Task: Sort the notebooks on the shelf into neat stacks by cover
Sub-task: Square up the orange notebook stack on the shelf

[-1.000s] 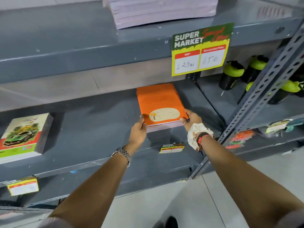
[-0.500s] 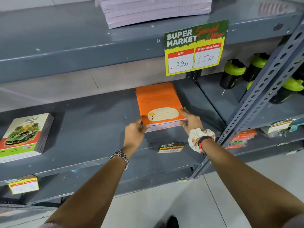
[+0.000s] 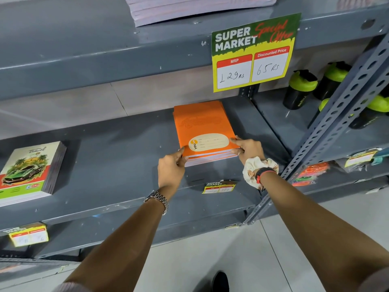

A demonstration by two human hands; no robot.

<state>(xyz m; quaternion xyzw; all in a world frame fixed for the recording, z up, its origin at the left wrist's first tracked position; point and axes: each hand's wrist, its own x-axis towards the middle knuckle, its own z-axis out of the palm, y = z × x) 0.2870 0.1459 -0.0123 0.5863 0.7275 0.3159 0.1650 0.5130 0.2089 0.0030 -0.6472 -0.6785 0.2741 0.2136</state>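
While two hands (image 3: 171, 168) (image 3: 248, 148) press one orange stack (image 3: 202, 125), one car-cover stack (image 3: 31, 171) sits apart.

Bare grey shelf (image 3: 117, 157) open from 9 to 10 o'clock of orange notebook stack (image 3: 203, 125), car-cover stack (image 3: 31, 171) blocks far 9 o'clock, perforated upright post (image 3: 336, 123) blocks 3 o'clock, upper shelf (image 3: 105, 49) overhead at 12.

Grey metal shelving (image 3: 105, 165) seen in several tiers, carried by perforated angle upright (image 3: 336, 127) at right. Pale tiled wall (image 3: 84, 106) visible behind shelves. Light tiled floor (image 3: 210, 260) seen below. Large price sign (image 3: 253, 52) fixed to upper shelf edge; smaller price tags (image 3: 219, 187) clipped to lower edges. Black bottles with green lids (image 3: 299, 89) stood in neighbouring bay.
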